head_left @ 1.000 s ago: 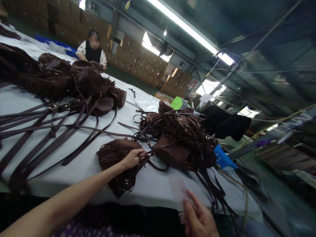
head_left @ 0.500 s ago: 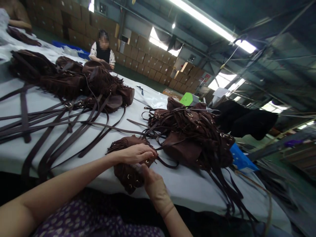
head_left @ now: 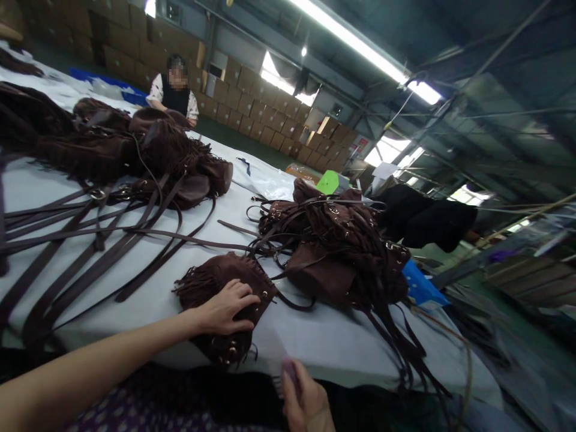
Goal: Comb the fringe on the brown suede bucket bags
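Note:
A dark brown fringed bag (head_left: 225, 270) with small gold rings lies near the table's front edge. Across its top rests my left hand (head_left: 231, 309), palm down, fingers apart and slightly bent. My right hand (head_left: 306, 396) is closed around a pale, see-through comb (head_left: 278, 360), just off the table edge and to the right of the bag. The comb is blurred, and some of its teeth show at its left side. It is apart from the bag. A thin dark strap runs from the bag to the right.
A heap of similar brown bags (head_left: 324, 264) lies just to the right, straps hanging over the edge. Another heap (head_left: 171, 156) is at the left, with long straps (head_left: 121, 258) across the white tabletop (head_left: 355, 354). A person (head_left: 173, 93) is at the far side, before stacked cartons (head_left: 252, 111).
My right hand has moved from the bag down toward me with the comb. My left hand has shifted left and down onto the bag's top. The view has turned slightly right.

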The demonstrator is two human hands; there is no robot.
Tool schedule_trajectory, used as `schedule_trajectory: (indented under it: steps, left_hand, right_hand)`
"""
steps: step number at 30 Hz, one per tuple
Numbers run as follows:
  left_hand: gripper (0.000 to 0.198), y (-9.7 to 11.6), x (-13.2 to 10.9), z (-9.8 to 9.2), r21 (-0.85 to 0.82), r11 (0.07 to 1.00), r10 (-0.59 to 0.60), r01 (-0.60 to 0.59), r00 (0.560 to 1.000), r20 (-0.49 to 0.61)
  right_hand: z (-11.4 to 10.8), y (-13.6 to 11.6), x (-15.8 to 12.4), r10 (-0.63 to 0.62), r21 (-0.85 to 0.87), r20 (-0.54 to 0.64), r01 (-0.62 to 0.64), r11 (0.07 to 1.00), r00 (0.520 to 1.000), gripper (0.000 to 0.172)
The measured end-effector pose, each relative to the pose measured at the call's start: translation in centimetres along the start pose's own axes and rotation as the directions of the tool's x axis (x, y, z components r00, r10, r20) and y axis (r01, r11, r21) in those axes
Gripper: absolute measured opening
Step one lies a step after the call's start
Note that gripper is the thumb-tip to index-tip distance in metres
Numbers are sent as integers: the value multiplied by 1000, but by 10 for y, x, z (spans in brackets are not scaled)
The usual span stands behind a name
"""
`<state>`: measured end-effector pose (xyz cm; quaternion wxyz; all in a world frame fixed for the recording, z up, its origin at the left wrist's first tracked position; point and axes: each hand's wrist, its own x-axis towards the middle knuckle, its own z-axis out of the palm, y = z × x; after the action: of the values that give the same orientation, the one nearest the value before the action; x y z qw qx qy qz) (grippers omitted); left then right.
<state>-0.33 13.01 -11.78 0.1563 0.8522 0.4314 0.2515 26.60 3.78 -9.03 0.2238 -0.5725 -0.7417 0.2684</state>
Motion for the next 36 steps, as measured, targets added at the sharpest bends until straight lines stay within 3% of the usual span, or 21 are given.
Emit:
schedule_trajectory:
  steps: [2, 4, 7, 9, 11, 14, 17, 19, 22, 24, 26, 28, 30, 32, 33, 34, 35, 36]
  left_hand:
    - [37, 20, -18, 6, -10, 1000, -25, 25, 1000, 5]
    - [30, 40, -31, 16, 40, 988, -146, 146, 989, -15]
    - [49, 68, -26, 24, 133, 903, -385, 408, 907, -171]
    - [66, 79, -5, 24, 156, 861, -440, 484, 863, -246]
    - [83, 81, 21, 24, 187, 838, -462, 512, 850, -254]
    - [103, 71, 46, 35, 266, 780, -541, 567, 824, -169]
    - [99, 61, 46, 51, 340, 731, -585, 591, 800, -134]
    - [90, 57, 38, 52, 374, 727, -571, 576, 810, -137]
    - [63, 49, 18, 28, 382, 810, -470, 446, 882, -34]
    - [42, 35, -1, 0, 324, 912, -294, 252, 952, 88]
    - [38, 15, -27, -31, 242, 969, -86, 46, 984, 154]
    - [40, -5, -61, -56, 249, 968, 7, -28, 996, 85]
    - [43, -18, -98, -73, 323, 945, -18, 42, 997, -78]
    - [41, -20, -134, -77, 338, 913, -123, 227, 945, -302]
    - [36, -17, -151, -74, 286, 893, -205, 349, 878, -432]
    - [29, -12, -166, -68, 180, 861, -309, 476, 770, -559]
    - [24, -5, -178, -59, 14, 811, -438, 585, 622, -649]
    - [25, 3, -187, -48, -207, 735, -587, 646, 453, -671]
  right_hand:
    - [-10, 16, 15, 60, -60, -166, -70, 996, 984, 49]
    - [-13, 28, 26, 110, -56, -220, -125, 991, 969, 50]
    - [-4, 32, 40, 250, 97, -227, -233, 968, 941, 44]
    - [8, 28, 51, 336, 242, -232, -281, 929, 913, 43]
    - [25, 23, 60, 380, 339, -226, -294, 894, 897, 45]
    - [48, 21, 64, 376, 397, -207, -274, 876, 903, 48]
    - [60, 26, 53, 366, 440, -218, -243, 864, 905, 47]
    - [61, 32, 41, 367, 461, -227, -232, 856, 902, 46]
    - [52, 43, 22, 378, 478, -220, -239, 845, 899, 47]
    - [46, 50, 13, 394, 492, -200, -256, 832, 897, 50]
    - [42, 57, 7, 412, 527, -173, -269, 806, 894, 54]
    - [42, 60, 4, 426, 568, -155, -273, 776, 891, 58]
    - [49, 60, 5, 422, 591, -140, -266, 761, 896, 61]
    - [59, 55, 7, 398, 595, -119, -255, 762, 910, 61]
    - [65, 50, 9, 378, 590, -105, -248, 768, 920, 61]
    - [71, 44, 10, 356, 581, -89, -241, 777, 930, 61]
    - [77, 38, 12, 332, 567, -74, -234, 790, 940, 61]
    - [82, 31, 13, 308, 551, -63, -225, 804, 949, 60]
